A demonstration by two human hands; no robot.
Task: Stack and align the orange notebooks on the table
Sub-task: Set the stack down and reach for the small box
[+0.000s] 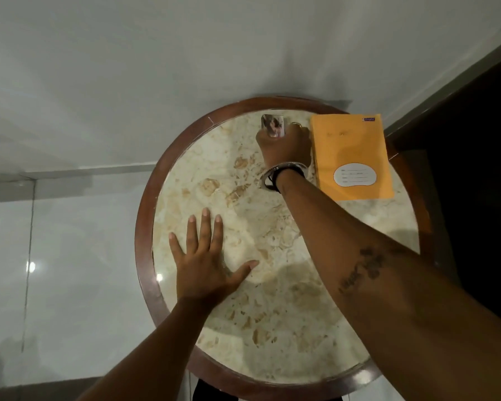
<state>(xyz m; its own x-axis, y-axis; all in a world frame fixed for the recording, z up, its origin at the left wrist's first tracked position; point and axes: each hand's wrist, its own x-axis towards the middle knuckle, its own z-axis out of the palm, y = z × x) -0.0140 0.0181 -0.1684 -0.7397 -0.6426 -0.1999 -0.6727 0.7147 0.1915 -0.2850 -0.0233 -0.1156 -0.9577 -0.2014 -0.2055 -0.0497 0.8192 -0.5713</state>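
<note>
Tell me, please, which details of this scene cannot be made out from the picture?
Head view only:
- Notebook pile: how many lie stacked; only the top cover shows.
- Its label: writing too small.
- Small printed object: what it is; the right hand covers its lower part.
- Table: near edge hidden by the arms.

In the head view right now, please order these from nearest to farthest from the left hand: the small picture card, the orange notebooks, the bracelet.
1. Bracelet, on the right wrist, up and right of the left hand.
2. Small picture card, at the far rim, held by the right hand.
3. Orange notebooks, far right.
</note>
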